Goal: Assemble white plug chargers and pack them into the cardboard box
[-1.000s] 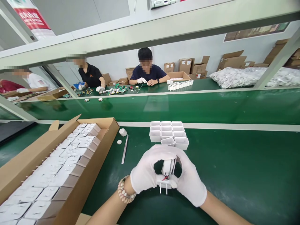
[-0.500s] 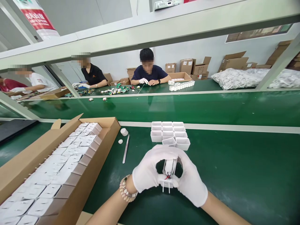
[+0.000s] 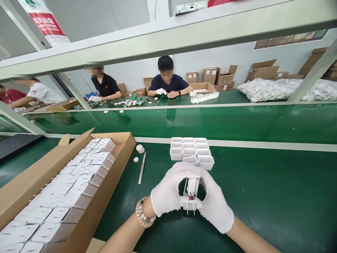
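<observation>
My left hand [image 3: 168,189] and my right hand [image 3: 214,200], both in white gloves, are closed around one white plug charger [image 3: 192,188] between them. Its two-pin plug face [image 3: 191,204] hangs at the near end, pins pointing down toward me. The charger is open: red and dark wires show between the plug face and the white housing. Fingertips press on both sides of the parts; some of them are hidden behind the housing. Just beyond my hands stands a block of white open-topped housings [image 3: 190,152] in rows.
On the left, a long cardboard box [image 3: 116,179] holds rows of white chargers, pins up. Tweezers [image 3: 142,168] and two small white round pieces [image 3: 140,149] lie beside it. Across the green conveyor [image 3: 237,121], several co-workers sit at a bench with circuit parts [image 3: 134,101].
The plug face has tilted up and moved closer to the housing. Both hands keep hold and have shifted slightly right in view. Small parts on the conveyor have moved right.
</observation>
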`<action>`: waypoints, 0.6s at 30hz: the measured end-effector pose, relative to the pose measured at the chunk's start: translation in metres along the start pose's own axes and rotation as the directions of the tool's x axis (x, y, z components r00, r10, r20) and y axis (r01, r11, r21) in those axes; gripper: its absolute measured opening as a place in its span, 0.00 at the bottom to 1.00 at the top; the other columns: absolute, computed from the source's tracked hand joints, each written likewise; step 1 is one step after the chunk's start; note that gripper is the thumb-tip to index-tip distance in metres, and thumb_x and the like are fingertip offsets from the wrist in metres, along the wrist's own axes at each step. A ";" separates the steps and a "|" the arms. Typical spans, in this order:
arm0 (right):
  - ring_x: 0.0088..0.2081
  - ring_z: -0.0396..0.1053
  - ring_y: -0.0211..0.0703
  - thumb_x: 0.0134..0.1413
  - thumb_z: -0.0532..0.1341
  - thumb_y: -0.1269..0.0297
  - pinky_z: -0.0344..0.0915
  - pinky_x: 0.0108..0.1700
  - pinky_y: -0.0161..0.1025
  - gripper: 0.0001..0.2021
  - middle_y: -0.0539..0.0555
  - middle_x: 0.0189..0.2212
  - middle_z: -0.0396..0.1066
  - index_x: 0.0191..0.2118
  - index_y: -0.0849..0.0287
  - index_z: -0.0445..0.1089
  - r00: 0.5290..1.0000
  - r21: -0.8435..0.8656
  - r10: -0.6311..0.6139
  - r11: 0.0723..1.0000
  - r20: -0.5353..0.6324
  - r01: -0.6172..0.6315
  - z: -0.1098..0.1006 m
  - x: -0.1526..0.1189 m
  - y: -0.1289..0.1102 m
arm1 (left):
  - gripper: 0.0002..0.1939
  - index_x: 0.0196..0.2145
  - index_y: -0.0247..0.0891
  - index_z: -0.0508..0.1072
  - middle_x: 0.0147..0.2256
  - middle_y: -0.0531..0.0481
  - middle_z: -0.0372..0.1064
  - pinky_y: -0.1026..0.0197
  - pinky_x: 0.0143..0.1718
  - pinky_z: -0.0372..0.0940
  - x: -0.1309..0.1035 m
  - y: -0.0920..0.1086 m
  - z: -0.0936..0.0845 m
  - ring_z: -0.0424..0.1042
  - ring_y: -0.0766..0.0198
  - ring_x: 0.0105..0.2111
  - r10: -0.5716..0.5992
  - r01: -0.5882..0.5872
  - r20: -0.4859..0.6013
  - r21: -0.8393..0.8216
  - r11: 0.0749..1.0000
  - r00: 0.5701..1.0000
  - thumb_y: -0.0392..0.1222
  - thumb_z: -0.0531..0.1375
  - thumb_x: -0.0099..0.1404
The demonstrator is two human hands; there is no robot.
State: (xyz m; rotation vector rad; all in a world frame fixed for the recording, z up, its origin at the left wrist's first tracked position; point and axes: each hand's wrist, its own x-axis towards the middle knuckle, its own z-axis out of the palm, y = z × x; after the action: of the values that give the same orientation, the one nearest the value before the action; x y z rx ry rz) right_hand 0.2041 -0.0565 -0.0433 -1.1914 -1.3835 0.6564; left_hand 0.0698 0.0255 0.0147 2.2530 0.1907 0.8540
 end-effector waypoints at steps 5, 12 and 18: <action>0.53 0.65 0.52 0.43 0.64 0.74 0.65 0.55 0.48 0.30 0.55 0.52 0.66 0.55 0.53 0.59 1.000 -0.024 0.015 1.000 -0.003 -0.015 0.000 -0.001 0.002 | 0.36 0.49 0.45 0.69 0.57 0.44 0.53 0.47 0.58 0.57 -0.007 -0.004 0.000 0.56 0.47 0.58 -0.115 0.116 -0.014 0.052 0.992 0.993 0.50 0.72 0.43; 0.52 0.65 0.52 0.40 0.64 0.77 0.65 0.55 0.49 0.33 0.54 0.52 0.65 0.55 0.52 0.59 1.000 -0.039 0.018 0.999 -0.012 -0.019 0.000 0.000 0.004 | 0.39 0.52 0.46 0.66 0.54 0.44 0.58 0.48 0.58 0.57 -0.007 -0.010 0.001 0.60 0.50 0.56 -0.093 0.093 0.026 -0.027 0.995 0.995 0.47 0.74 0.41; 0.56 0.61 0.54 0.40 0.65 0.77 0.64 0.56 0.51 0.36 0.55 0.55 0.60 0.57 0.49 0.57 0.999 -0.013 -0.016 1.000 -0.032 0.016 -0.001 -0.001 0.004 | 0.53 0.63 0.47 0.50 0.59 0.41 0.56 0.46 0.60 0.54 -0.010 -0.012 -0.002 0.57 0.48 0.59 -0.165 0.167 0.060 -0.036 0.985 0.984 0.47 0.73 0.44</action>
State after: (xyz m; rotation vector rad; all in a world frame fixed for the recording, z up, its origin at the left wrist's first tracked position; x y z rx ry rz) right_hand 0.2065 -0.0565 -0.0474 -1.1953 -1.3709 0.6156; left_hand 0.0618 0.0320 0.0022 2.1854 0.3272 0.6987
